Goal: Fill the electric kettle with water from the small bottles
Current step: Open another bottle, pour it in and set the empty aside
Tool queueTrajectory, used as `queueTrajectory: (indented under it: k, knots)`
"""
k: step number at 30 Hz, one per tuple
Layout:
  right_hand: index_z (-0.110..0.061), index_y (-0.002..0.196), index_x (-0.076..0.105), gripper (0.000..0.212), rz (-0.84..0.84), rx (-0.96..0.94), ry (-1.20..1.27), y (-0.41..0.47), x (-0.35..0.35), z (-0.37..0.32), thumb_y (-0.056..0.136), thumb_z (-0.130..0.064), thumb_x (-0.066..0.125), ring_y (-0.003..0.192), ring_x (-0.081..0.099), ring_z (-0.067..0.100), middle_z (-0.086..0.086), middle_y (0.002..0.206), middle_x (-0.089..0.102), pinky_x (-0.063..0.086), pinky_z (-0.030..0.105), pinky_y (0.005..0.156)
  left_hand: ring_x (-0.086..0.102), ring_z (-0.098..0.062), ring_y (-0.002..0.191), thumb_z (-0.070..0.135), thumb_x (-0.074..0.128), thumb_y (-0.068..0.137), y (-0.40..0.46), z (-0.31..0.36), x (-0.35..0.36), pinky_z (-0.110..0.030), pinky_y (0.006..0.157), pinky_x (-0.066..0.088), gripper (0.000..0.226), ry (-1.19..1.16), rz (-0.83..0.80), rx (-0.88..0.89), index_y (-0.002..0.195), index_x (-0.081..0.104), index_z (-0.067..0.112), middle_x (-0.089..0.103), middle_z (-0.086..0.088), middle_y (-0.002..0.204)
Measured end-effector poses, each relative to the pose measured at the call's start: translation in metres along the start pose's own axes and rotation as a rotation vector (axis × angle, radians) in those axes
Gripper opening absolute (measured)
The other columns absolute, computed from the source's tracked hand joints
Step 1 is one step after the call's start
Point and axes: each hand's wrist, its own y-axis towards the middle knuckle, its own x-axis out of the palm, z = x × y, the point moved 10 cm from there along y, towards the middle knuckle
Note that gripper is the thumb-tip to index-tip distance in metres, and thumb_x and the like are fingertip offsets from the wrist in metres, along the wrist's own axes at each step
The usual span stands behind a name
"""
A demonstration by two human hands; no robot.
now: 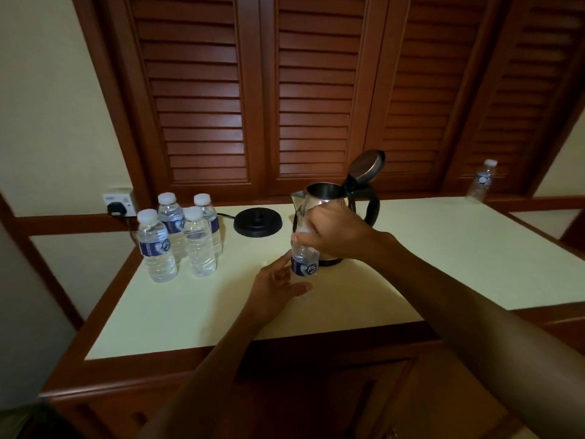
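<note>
Steadied the small bottle (304, 264) upright on the counter (443, 255) with left hand (275, 288) wrapped round its base, right hand (332, 231) clamped on the cap — presumably unscrewing — just before the open-lidded kettle (329, 198).

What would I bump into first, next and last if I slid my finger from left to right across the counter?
Wall socket → group of four bottles → black kettle base → bottle held in both hands → open kettle → lone bottle far right.
</note>
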Motion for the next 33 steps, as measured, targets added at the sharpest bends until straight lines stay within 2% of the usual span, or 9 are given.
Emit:
queueTrajectory:
  k: [4,10,12,13,14,16,19,22,33]
  knots:
    - [-0.012,0.078,0.056,0.032,-0.029,-0.141,-0.042,0.000,0.005,-0.004,0.093,-0.040,0.049,0.079,0.050,0.018,0.003,0.079,0.055,0.040,0.033,0.073,0.065,0.006,0.078,0.011,0.079,0.081,-0.002,0.002,-0.002,-0.012,0.075,0.050,0.060,-0.057,0.010,0.029,0.130,0.054,0.035,0.065,0.002,0.081]
    - [-0.018,0.091,0.056,0.004,-0.112,-0.296,0.092,-0.004,0.009,-0.012,0.090,-0.014,0.058,0.091,0.046,0.016,0.000,0.096,0.050,0.037,0.032,0.078,0.045,0.005,0.060,0.008,0.080,0.080,-0.001,0.003,-0.002,-0.013,0.069,0.045,0.066,-0.095,0.011,0.041,0.130,0.051,0.040,0.067,0.004,0.068]
    - [-0.012,0.108,0.063,0.019,-0.124,-0.279,0.167,-0.003,0.007,-0.007,0.089,-0.010,0.059,0.100,0.050,0.017,0.002,0.106,0.058,0.041,0.033,0.085,0.066,-0.007,0.091,0.003,0.077,0.081,-0.004,0.007,-0.002,-0.006,0.064,0.043,0.069,-0.110,0.008,0.045,0.137,0.048,0.031,0.060,0.019,0.104]
    - [-0.012,0.116,0.063,0.028,-0.140,-0.263,0.208,-0.002,0.006,-0.004,0.089,-0.010,0.060,0.105,0.052,0.018,0.003,0.114,0.060,0.043,0.035,0.089,0.067,0.002,0.072,0.004,0.078,0.081,-0.004,0.007,-0.002,-0.008,0.066,0.046,0.071,-0.113,0.008,0.045,0.137,0.047,0.035,0.045,-0.002,0.070]
    - [-0.013,0.123,0.061,0.034,-0.158,-0.235,0.242,-0.002,0.005,-0.002,0.089,-0.012,0.060,0.109,0.053,0.017,0.003,0.121,0.060,0.045,0.035,0.091,0.065,0.002,0.077,0.008,0.079,0.081,-0.004,0.005,-0.002,-0.013,0.071,0.051,0.072,-0.116,0.015,0.046,0.133,0.046,0.046,0.073,-0.003,0.090]
    - [-0.018,0.133,0.054,0.046,-0.173,-0.163,0.251,-0.001,0.004,0.004,0.089,-0.027,0.063,0.106,0.055,0.013,-0.001,0.130,0.057,0.047,0.033,0.086,0.060,-0.008,0.092,0.018,0.081,0.080,-0.003,-0.001,-0.004,-0.034,0.085,0.055,0.074,-0.084,0.036,0.031,0.121,0.045,0.067,0.071,0.003,0.105]
    - [-0.013,0.112,0.062,0.042,-0.129,-0.146,0.101,0.003,0.001,0.002,0.088,-0.048,0.058,0.083,0.052,0.010,-0.002,0.106,0.062,0.040,0.029,0.071,0.064,-0.016,0.109,0.021,0.081,0.081,-0.005,0.001,-0.003,-0.035,0.096,0.052,0.070,-0.069,0.033,0.023,0.126,0.043,0.058,0.069,0.008,0.120]
    - [-0.011,0.082,0.061,0.029,-0.101,-0.145,0.088,0.002,-0.001,-0.005,0.092,-0.038,0.055,0.069,0.048,0.011,-0.002,0.075,0.053,0.036,0.030,0.062,0.060,-0.014,0.121,0.018,0.079,0.082,-0.006,0.004,0.001,-0.032,0.104,0.049,0.071,-0.078,0.005,0.032,0.138,0.042,0.042,0.063,0.003,0.134]
    - [-0.012,0.106,0.067,0.028,-0.103,-0.317,0.185,-0.005,-0.005,-0.019,0.082,0.003,0.061,0.106,0.051,0.019,0.004,0.112,0.059,0.042,0.031,0.091,0.057,-0.014,0.126,0.015,0.078,0.083,-0.005,0.000,0.002,-0.036,0.108,0.047,0.077,-0.096,-0.012,0.036,0.149,0.039,0.028,0.060,0.003,0.138]
